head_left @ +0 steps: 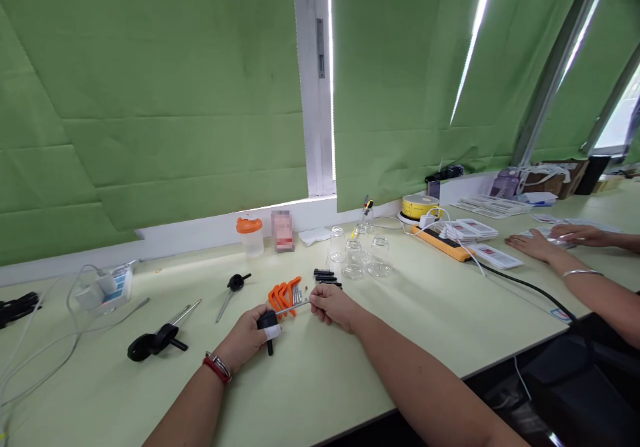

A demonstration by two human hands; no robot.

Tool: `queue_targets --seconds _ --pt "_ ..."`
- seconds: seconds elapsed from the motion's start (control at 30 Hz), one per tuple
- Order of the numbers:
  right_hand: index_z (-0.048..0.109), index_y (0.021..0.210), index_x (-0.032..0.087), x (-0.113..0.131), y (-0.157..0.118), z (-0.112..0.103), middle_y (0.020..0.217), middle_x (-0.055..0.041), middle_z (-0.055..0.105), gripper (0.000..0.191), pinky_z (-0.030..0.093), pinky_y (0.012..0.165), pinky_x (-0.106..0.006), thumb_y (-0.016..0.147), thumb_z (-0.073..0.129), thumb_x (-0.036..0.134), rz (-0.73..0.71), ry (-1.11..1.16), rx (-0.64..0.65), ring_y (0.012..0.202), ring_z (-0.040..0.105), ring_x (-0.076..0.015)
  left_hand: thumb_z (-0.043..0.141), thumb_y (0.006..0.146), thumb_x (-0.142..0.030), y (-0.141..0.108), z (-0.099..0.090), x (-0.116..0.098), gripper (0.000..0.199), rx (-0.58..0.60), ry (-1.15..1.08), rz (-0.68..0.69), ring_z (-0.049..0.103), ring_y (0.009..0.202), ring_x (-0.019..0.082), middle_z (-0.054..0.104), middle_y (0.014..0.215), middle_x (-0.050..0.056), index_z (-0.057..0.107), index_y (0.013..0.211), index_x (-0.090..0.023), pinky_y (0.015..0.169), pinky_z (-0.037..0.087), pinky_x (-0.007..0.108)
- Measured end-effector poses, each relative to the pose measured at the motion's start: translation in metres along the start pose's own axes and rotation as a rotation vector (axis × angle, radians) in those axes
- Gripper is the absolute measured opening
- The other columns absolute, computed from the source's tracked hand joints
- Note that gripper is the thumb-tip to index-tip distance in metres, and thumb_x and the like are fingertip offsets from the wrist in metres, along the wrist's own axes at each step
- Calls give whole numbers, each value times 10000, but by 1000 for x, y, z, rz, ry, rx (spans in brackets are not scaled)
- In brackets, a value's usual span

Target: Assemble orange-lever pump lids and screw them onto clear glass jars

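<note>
Head view: gripping a black-handled tool (267, 319) with the left hand (244, 338) low over the table (310, 394), and pinching narrowly with the right hand (334, 304) at the tip of its metal rod (301, 305). Probably handling or aligning something at that end, so calling for steadiness. Bulky, matte handle; slim, shiny rod, near orange hooked pieces (274, 296).

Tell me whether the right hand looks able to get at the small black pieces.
Probably yes: the small black pieces lie just beyond the right hand with nothing seen between, though its fingertips are busy at the metal rod.
</note>
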State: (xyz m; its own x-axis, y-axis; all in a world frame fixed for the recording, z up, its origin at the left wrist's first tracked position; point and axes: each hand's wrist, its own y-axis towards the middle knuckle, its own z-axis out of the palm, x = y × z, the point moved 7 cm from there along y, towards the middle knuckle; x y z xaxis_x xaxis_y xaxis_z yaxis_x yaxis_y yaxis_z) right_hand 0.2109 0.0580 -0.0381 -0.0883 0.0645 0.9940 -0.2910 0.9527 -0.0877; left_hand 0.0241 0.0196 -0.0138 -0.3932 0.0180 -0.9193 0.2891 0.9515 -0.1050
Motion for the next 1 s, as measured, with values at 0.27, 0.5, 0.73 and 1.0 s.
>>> queue_targets --seconds 0.27,0.5,0.73,1.0 --pt "491 685 178 -2 1 -2 596 39 565 171 264 362 -168 822 538 268 42 -29 -17 387 401 -35 669 680 -431 2 1 3 383 18 -17 -14 371 515 86 424 633 -74 575 958 -185 488 321 209" --pt "492 661 173 -1 -2 0 588 28 570 198 255 371 -175 834 522 266 65 -48 5 384 395 -38 660 711 -419 4 1 5 402 42 -27 29 385 558 96 442 678 -57 584 1026 -181 514 339 215" --pt "489 651 172 -1 -2 0 595 27 573 204 261 372 -174 829 523 265 48 -53 15 391 400 -39 667 693 -434 1 1 3 429 24 -24 12 380 535 95 434 661 -58 591 1029 -178 499 336 216" --pt "486 666 175 2 -4 1 597 35 559 216 267 363 -169 852 491 285 30 -42 3 389 399 -38 676 662 -446 0 1 -1 454 -37 24 27 379 534 92 437 687 -51 607 1033 -193 493 345 223"
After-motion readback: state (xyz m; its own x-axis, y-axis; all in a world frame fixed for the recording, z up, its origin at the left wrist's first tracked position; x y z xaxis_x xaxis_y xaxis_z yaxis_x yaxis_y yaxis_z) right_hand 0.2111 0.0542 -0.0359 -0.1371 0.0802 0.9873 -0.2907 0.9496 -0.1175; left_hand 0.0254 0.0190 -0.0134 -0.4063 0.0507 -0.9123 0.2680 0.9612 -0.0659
